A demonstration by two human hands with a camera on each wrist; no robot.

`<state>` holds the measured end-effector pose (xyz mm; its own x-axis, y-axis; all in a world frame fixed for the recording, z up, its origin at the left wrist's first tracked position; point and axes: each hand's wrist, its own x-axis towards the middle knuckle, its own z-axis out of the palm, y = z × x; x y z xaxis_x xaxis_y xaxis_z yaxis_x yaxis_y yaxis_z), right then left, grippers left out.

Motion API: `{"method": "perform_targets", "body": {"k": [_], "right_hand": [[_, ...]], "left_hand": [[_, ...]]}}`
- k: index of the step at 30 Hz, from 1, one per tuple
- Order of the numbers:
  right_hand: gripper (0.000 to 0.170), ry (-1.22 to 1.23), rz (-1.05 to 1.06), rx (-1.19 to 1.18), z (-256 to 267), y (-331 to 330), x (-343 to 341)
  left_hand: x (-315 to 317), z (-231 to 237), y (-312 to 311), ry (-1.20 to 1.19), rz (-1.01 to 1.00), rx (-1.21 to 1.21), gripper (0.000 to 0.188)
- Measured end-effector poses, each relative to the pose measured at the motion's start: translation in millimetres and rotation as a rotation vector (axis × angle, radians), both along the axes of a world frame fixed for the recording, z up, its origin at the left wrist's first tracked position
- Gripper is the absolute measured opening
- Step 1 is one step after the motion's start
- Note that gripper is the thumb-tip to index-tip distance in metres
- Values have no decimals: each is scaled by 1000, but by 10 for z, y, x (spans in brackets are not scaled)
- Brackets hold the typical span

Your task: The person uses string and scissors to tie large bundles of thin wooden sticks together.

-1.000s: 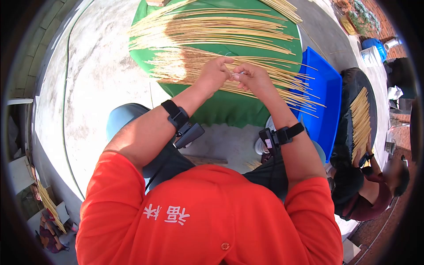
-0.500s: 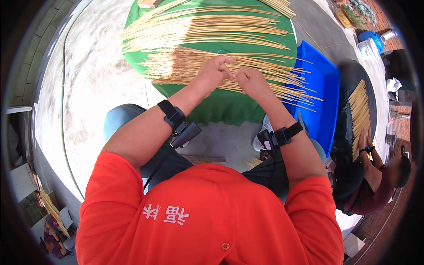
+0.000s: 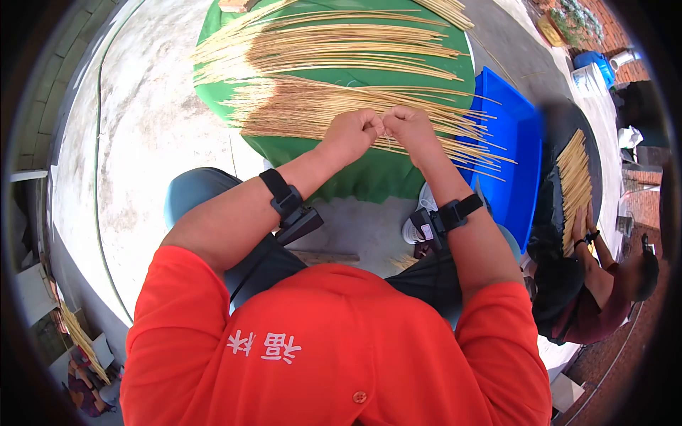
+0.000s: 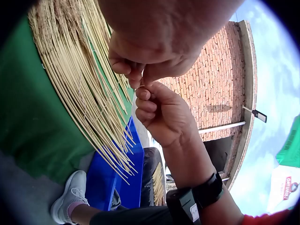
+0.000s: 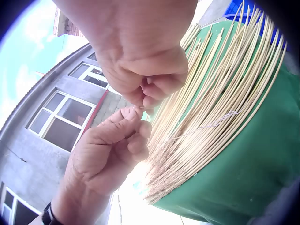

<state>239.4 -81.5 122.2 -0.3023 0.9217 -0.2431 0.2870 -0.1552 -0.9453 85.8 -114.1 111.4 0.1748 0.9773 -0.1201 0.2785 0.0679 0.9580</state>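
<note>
Over the green-covered round table [image 3: 341, 174], my left hand [image 3: 352, 135] and right hand [image 3: 408, 129] meet at their fingertips. Both pinch a thin white string [image 5: 220, 121], whose lower part trails across a spread of straw-coloured stalks [image 5: 225, 93] in the right wrist view. Beneath my hands, those stalks have bushy, seedy heads to the left and bare ends to the right. The left wrist view shows the curled fingers of my right hand [image 4: 161, 112] close below my left hand [image 4: 154, 42]. Most of the string's end is hidden between the fingertips.
More stalks [image 3: 355, 46] lie across the far side of the table. A blue plastic tub [image 3: 522, 128] stands at its right, under the stalk ends. Farther right, another person [image 3: 604, 284] has hands on stalks [image 3: 575, 184] on a black-covered surface.
My left index finger was stretched out and has curled in. The hands have drawn together at the fingertips. At the right, the other person's hands have shifted onto their stalks.
</note>
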Motion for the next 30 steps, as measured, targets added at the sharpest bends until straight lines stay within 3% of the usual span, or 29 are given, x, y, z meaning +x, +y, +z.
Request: {"method": "perform_targets", "body": {"k": [2, 5, 12, 17, 19, 30], "right_hand": [[6, 14, 76, -208, 103, -24, -13], [8, 61, 152, -252, 226, -78, -52], [8, -11, 173, -179, 139, -65, -40], [13, 63, 70, -53, 57, -50, -33], [13, 70, 66, -54, 48, -50, -29], [16, 102, -23, -133, 151, -59, -61]], "left_hand": [[-56, -28, 40, -17, 61, -41, 10], [-110, -64, 56, -2, 139, -11, 11], [-103, -16, 36, 55, 138, 59, 10], [-106, -67, 61, 16, 152, 65, 9], [-109, 3, 33, -76, 129, -85, 9], [-143, -14, 35, -66, 96, -99, 8]]}}
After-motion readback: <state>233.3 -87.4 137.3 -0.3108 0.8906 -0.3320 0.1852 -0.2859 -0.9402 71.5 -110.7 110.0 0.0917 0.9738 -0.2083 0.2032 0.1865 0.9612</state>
